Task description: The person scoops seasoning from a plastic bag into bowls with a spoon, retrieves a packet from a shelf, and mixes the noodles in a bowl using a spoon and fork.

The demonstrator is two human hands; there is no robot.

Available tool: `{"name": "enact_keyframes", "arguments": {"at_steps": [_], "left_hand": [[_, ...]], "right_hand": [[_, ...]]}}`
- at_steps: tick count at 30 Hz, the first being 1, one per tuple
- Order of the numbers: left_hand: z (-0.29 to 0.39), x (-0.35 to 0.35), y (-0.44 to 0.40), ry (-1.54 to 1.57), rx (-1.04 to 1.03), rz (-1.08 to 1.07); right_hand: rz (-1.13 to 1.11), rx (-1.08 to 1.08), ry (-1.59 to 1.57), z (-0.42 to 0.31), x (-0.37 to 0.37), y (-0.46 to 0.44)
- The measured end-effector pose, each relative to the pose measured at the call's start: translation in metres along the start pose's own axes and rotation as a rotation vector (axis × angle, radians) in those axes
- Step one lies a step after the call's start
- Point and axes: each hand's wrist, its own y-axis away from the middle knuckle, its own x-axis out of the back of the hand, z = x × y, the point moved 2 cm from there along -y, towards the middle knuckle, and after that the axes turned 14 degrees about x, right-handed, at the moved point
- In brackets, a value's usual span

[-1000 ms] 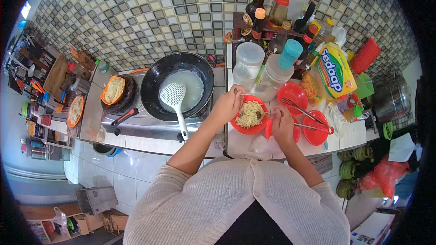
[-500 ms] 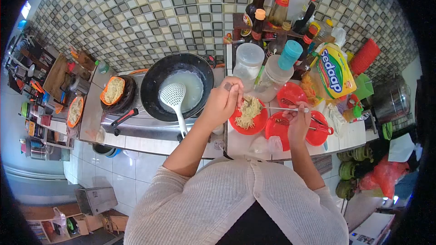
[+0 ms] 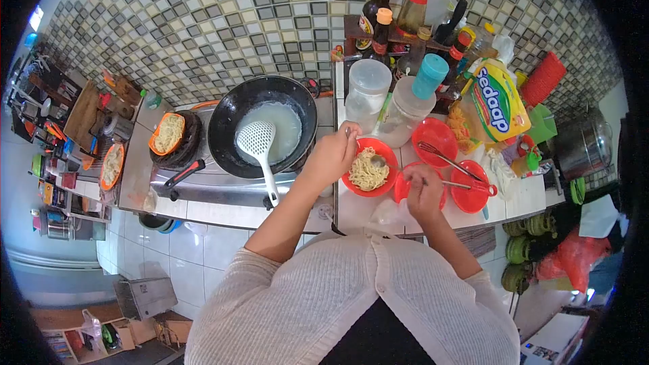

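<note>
Noodles (image 3: 369,169) lie in a red bowl (image 3: 366,190) on the tiled counter. At the bowl's left rim, my left hand (image 3: 332,157) is closed around a utensil handle, mostly hidden by the fingers. My right hand (image 3: 424,191), right of the bowl, is closed on a spoon (image 3: 378,161) whose round end rests over the noodles. Beside and partly under that hand is a second red bowl (image 3: 438,204). Further right, a whisk (image 3: 449,160) and a red-ended utensil (image 3: 473,187) lie across another red bowl (image 3: 470,203). One more red bowl (image 3: 435,140) sits behind.
A black wok (image 3: 230,109) with cloudy liquid and a white skimmer (image 3: 257,140) sits on the stove at left. Orange-rimmed noodle baskets (image 3: 168,134) stand further left. Clear jars (image 3: 369,86), sauce bottles (image 3: 413,5) and a yellow Sedaap packet (image 3: 495,103) stand behind the bowls.
The noodles were lifted half a second ago and now lie lower in the bowl. My right hand has moved left and down, and my left hand slightly down.
</note>
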Motion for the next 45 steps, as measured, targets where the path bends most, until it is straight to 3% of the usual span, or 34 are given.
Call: {"name": "enact_keyframes", "arguments": {"at_steps": [4,7,9,15,22,25,27,28,30,34,36,40,42,45], "left_hand": [[-0.007,-0.015,-0.003,-0.051,-0.001,0.043],[-0.012,-0.029,-0.002,0.134,0.010,-0.002],[-0.010,-0.032,-0.002,0.197,-0.002,0.021],[0.006,-0.017,0.001,0.376,-0.002,0.004],[0.034,0.012,0.009,0.592,-0.065,0.059],[0.034,0.021,0.005,0.443,-0.032,0.053],[0.024,0.020,0.004,0.372,-0.022,0.058],[0.018,0.020,0.003,0.303,-0.004,0.060],[0.008,0.023,0.002,0.234,0.052,0.030],[-0.001,0.017,0.000,0.115,0.101,0.024],[-0.005,0.006,-0.002,0.074,0.068,0.026],[-0.012,-0.023,-0.005,0.170,-0.012,0.027],[-0.015,-0.032,-0.006,0.244,0.043,0.002],[-0.016,-0.033,-0.007,0.358,0.095,-0.029]], "right_hand": [[-0.225,0.026,0.109,0.000,-0.016,-0.006],[-0.114,-0.133,0.104,0.034,-0.026,0.015],[0.187,-0.616,-0.280,0.057,-0.031,0.022],[0.434,-0.786,-0.480,0.063,-0.018,0.030],[0.666,-0.868,-0.688,0.069,-0.009,0.028],[0.686,-0.862,-0.810,0.067,-0.012,0.028],[0.265,-0.793,-0.496,0.068,-0.009,0.026],[0.265,-0.787,-0.496,0.070,-0.005,0.023],[0.163,-0.535,-0.278,0.062,0.009,0.012],[0.043,-0.403,-0.056,0.029,0.021,-0.014],[-0.057,-0.085,0.156,0.018,0.013,-0.014],[-0.173,-0.121,0.134,0.036,-0.016,0.010],[-0.002,-0.465,-0.081,0.046,-0.023,0.022],[0.193,-0.629,-0.245,0.054,-0.023,0.026]]}}
